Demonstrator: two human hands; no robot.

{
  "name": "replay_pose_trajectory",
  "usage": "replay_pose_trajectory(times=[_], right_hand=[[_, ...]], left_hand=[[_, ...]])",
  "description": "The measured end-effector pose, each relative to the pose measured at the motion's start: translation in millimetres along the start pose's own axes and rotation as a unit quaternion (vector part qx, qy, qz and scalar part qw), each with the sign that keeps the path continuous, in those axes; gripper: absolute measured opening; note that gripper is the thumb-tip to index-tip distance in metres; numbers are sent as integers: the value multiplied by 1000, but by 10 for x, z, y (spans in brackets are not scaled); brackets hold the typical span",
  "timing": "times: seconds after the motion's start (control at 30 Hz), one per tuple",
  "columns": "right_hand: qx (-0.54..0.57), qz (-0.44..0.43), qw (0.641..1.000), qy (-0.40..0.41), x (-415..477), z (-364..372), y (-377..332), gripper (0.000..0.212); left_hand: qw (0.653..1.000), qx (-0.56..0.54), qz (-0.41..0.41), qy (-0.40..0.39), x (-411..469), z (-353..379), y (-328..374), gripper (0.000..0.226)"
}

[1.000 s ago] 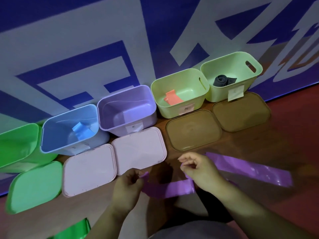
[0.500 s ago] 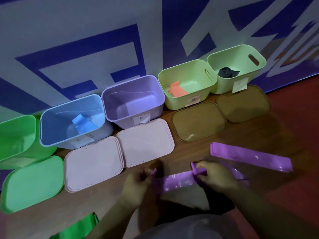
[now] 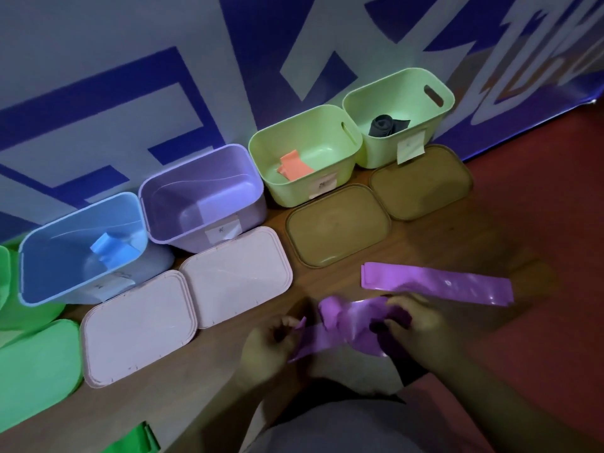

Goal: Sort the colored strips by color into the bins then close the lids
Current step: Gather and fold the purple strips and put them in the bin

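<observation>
Folding step: left hand (image 3: 271, 349) and right hand (image 3: 425, 328) fingers (image 3: 405, 318) pinch bunched purple plastic strip (image 3: 343, 328) over wooden bench (image 3: 425, 243), 6 o'clock. Next, likely: finish fold, drop into lilac plastic bin (image 3: 209, 178), 11 o'clock.

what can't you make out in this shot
Head view only:
- the label on the purple bin: too small and blurred to read, like the other bins' labels.
- the green bin: cut off by the left edge, contents unseen.
- the green strip: cut off by the bottom edge.
- the held purple strip: motion-blurred between the left hand and the right hand, so its folds are unclear.
</observation>
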State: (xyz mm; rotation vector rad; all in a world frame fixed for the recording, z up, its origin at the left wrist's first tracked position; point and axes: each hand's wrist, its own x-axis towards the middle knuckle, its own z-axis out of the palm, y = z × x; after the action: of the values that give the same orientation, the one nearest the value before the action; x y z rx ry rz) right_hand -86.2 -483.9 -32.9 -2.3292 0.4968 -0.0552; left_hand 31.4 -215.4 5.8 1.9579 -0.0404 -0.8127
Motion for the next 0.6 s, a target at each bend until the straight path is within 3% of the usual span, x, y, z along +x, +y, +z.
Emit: replay_pose_trajectory(times=[0.07,0.27,0.47,0.6], right_hand=[[-12,19,1000,12,-51,-120,131,31],[-27,117,989,-86,-211,-315,667,56],[53,155,984,-72,-277,-408,800,50],[124,154,973,-117,-348,-470,878,53]], left_hand=[[1000,-3,-1,-10,35,179,100,26],[997,-53,-46,-26,80,709,375,19],[996,-59,-68,-9,150,967,442,21],[997,-36,-71,4,205,1053,423,16]])
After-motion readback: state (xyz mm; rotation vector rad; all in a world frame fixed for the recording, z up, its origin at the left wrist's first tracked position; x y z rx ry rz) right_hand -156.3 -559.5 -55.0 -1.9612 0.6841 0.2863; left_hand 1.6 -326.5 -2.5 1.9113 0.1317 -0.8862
